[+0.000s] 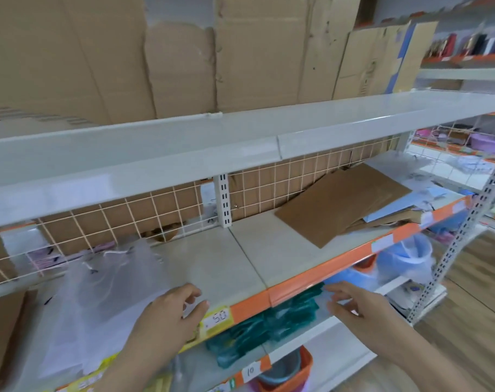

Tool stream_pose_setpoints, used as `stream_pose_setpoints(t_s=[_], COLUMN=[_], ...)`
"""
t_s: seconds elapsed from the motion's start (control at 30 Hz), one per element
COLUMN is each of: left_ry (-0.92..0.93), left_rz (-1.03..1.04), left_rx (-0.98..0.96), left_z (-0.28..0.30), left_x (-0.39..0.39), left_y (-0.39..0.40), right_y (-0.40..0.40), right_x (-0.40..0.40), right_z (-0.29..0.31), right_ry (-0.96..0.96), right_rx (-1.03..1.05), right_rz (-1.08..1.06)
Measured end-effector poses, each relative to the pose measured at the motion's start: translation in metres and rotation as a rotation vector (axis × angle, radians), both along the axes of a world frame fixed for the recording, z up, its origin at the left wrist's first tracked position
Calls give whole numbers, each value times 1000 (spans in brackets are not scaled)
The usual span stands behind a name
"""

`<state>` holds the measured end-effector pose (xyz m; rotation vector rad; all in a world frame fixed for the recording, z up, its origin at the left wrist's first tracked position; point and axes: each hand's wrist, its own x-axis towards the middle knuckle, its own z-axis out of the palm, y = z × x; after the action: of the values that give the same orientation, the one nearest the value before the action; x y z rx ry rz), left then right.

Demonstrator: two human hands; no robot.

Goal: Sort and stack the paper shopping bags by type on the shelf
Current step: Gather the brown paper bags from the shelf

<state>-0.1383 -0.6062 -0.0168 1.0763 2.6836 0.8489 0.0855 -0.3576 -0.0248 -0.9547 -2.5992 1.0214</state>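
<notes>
A flat stack of brown paper bags (pixel 341 205) lies tilted on the right part of the middle shelf (pixel 240 258), with light blue bags (pixel 393 210) beside and under it. White translucent bags (pixel 105 287) are spread on the shelf's left part. A brown bag edge (pixel 3 326) shows at the far left. My left hand (pixel 170 315) hovers at the shelf's front edge beside the white bags, fingers loosely curled, holding nothing. My right hand (pixel 354 304) hangs in front of the orange shelf lip (pixel 311 281), fingers spread and empty.
Flattened cardboard (pixel 184 58) stands on the top shelf. A wire grid (pixel 155 210) backs the middle shelf. Below are teal packets (pixel 266 329), a blue bucket in plastic (pixel 404 258) and an orange bin (pixel 291 372). Wooden floor (pixel 467 292) lies to the right.
</notes>
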Motion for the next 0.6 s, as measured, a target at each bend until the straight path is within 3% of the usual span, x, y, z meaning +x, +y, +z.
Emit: stream_pose_setpoints(t_s=[0.33, 0.6], left_ry=[9, -33], left_rz=[-105, -150], left_rx=[-85, -66], left_z=[-9, 5], left_x=[0, -19], left_y=[134, 260], right_y=[109, 204], right_x=[20, 12], right_z=[-12, 13], right_ry=[-25, -6], right_rx=[17, 38], right_rz=[-97, -154])
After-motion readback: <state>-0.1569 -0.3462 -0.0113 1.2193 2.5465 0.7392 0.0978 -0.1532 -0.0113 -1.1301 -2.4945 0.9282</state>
